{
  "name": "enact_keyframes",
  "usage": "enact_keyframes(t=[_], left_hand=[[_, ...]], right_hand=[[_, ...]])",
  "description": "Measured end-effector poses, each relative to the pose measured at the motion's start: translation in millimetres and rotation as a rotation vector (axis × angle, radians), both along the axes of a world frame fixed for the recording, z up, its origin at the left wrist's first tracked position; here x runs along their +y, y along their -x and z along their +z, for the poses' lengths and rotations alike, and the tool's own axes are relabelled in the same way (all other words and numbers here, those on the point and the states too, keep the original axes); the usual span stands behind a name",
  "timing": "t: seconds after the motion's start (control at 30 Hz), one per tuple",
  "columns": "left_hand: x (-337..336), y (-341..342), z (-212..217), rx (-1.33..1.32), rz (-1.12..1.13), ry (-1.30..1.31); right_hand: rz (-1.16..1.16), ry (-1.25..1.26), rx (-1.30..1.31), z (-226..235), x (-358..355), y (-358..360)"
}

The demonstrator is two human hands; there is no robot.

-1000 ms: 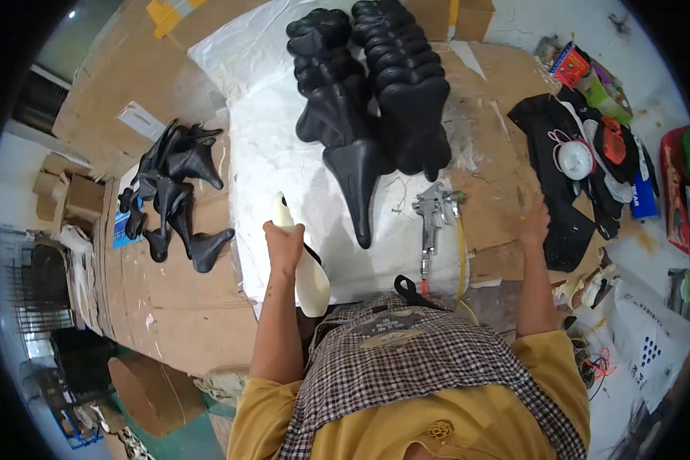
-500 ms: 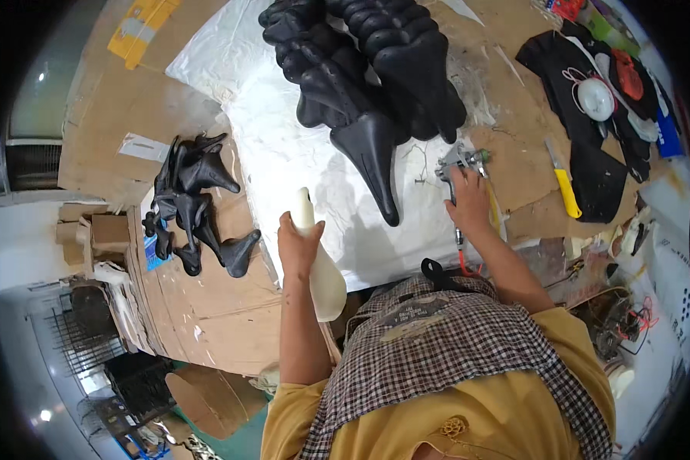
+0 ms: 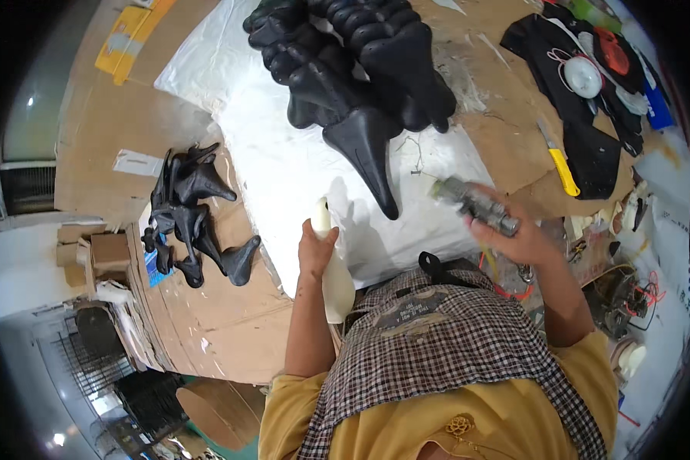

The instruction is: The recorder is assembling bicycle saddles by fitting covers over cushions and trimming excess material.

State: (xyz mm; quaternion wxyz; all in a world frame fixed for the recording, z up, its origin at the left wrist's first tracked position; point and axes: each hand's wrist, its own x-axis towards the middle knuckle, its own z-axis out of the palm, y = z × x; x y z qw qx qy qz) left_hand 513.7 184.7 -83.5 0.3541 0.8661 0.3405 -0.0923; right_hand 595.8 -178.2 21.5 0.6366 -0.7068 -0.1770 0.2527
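Note:
My left hand [image 3: 315, 251] is closed round the upper part of a smooth cream-coloured piece [image 3: 339, 295], narrow at the top and wide at the bottom, shaped rather like a bowling pin. In my right hand [image 3: 520, 236] is a metal spray gun [image 3: 479, 205], slightly blurred, its front pointing left toward the cream piece. A red hose [image 3: 512, 294] shows below it. Beyond my hands, large glossy black moulded pieces [image 3: 360, 142] lie in rows on a white sheet [image 3: 272, 180], one tapered tip pointing toward me. Smaller black pointed pieces [image 3: 199, 203] lie in a heap to the left.
Cardboard [image 3: 222, 333] covers the table around the sheet. At the right lie a yellow-handled knife [image 3: 563, 172], black cloth [image 3: 594, 165] and a round white object with a red cord [image 3: 583, 78]. A yellow strip [image 3: 130, 38] lies far left. Cardboard boxes [image 3: 109, 253] stand left of the table.
My right hand has lifted the spray gun off the sheet's right side, brought it nearer to me and turned it leftward. My left hand has shifted slightly right with the cream piece. The view has moved a little.

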Motion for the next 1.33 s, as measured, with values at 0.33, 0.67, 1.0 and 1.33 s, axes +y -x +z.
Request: enact_keyframes(t=[0.33,0.67,1.0,1.33], left_hand=[[-2,-3,-8,-0.314,-0.262,-0.365],[26,-36,-44,-0.144,-0.322,-0.251],[39,-35,-56,-0.117,-0.401,-0.256],[20,-26,-17,0.268,-0.113,0.091]], right_hand=[[0.001,-0.007,-0.056,4,14,1],[0.057,-0.016,-0.002,-4,15,4],[0.296,-0.008,-0.002,4,20,-3],[0.394,0.034,0.055,21,21,-17]])
